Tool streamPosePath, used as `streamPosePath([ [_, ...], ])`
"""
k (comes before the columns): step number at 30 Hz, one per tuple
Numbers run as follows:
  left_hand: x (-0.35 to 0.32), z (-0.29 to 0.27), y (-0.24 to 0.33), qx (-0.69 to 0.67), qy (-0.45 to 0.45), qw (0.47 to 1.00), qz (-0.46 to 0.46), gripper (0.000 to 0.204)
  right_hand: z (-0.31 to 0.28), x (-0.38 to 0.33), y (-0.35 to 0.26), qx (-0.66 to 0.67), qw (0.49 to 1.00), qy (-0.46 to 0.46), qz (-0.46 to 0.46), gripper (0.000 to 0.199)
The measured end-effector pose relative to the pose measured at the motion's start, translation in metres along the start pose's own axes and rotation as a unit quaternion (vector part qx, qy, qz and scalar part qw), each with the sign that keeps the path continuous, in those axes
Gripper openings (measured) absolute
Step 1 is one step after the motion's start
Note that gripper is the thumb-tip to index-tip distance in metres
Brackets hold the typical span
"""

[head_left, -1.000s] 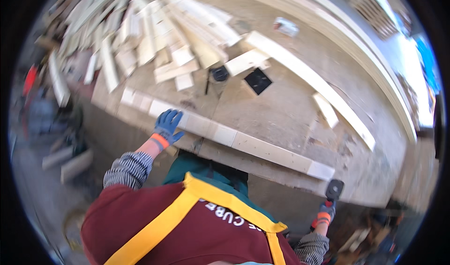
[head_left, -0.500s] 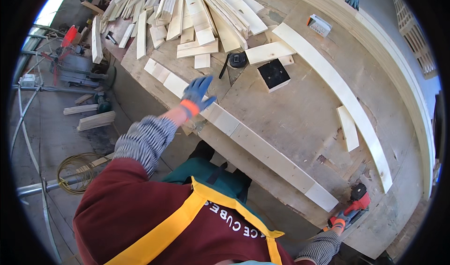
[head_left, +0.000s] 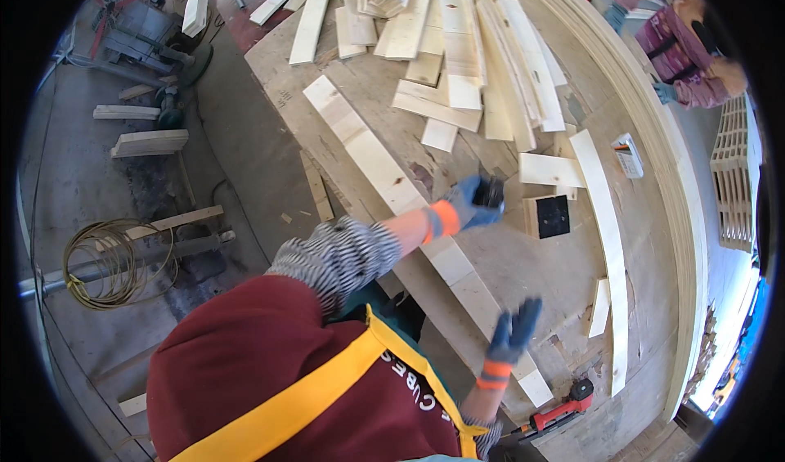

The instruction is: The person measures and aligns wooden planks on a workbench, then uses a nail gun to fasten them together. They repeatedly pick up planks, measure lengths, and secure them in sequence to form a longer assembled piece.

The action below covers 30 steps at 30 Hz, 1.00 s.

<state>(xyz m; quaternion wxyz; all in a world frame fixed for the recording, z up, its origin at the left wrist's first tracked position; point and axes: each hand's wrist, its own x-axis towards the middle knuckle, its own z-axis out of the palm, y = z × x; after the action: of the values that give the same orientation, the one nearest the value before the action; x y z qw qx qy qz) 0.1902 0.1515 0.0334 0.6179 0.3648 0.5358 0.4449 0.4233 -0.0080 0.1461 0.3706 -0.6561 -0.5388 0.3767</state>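
Left hand (head_left: 470,207), gloved, is closed around a small dark object (head_left: 491,192) — maybe a tape measure, too blurred to say. It hangs just past the long board (head_left: 409,208), short of the black-faced block (head_left: 546,217).

Right hand (head_left: 511,334) floats over the near end of the board, fingers spread, holding nothing, apparently not touching.

Board lies flat on the table (head_left: 523,274). Long axis runs diagonally, from beside my right hand out past my left toward the pile of offcuts (head_left: 458,45). Looks pieced from several lengths butted end to end.

Judgement: to work this board well, I should lay my free palm flat on the near end so it cannot skate, and keep whatever goes on it true to that diagonal axis.

Red nailer (head_left: 564,409) lies behind my right hand, near the table edge. Curved strip (head_left: 609,241) sits beyond, to the right.
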Motion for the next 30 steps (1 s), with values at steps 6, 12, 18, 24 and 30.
streamPosePath([
  [6,-0.142,-0.085,0.094,-0.398,-0.151,0.894,-0.142,0.053,0.150,0.066,-0.112,-0.053,0.938,-0.319,-0.128,0.086],
  [12,-0.162,-0.161,0.094,-0.315,-0.005,0.927,-0.204,0.028,0.211,0.047,-0.142,-0.099,0.903,-0.396,-0.136,0.090],
  [18,-0.198,-0.183,0.092,-0.270,0.062,0.924,-0.262,0.018,0.246,0.000,-0.117,-0.124,0.896,-0.416,-0.094,0.089],
  [24,-0.192,-0.201,0.070,-0.236,0.086,0.940,-0.230,0.013,0.235,0.014,-0.140,-0.162,0.878,-0.450,0.004,0.080],
  [30,-0.098,-0.282,0.045,0.107,0.267,0.946,-0.149,0.031,0.132,0.028,-0.053,-0.236,0.860,-0.428,0.145,0.063],
])
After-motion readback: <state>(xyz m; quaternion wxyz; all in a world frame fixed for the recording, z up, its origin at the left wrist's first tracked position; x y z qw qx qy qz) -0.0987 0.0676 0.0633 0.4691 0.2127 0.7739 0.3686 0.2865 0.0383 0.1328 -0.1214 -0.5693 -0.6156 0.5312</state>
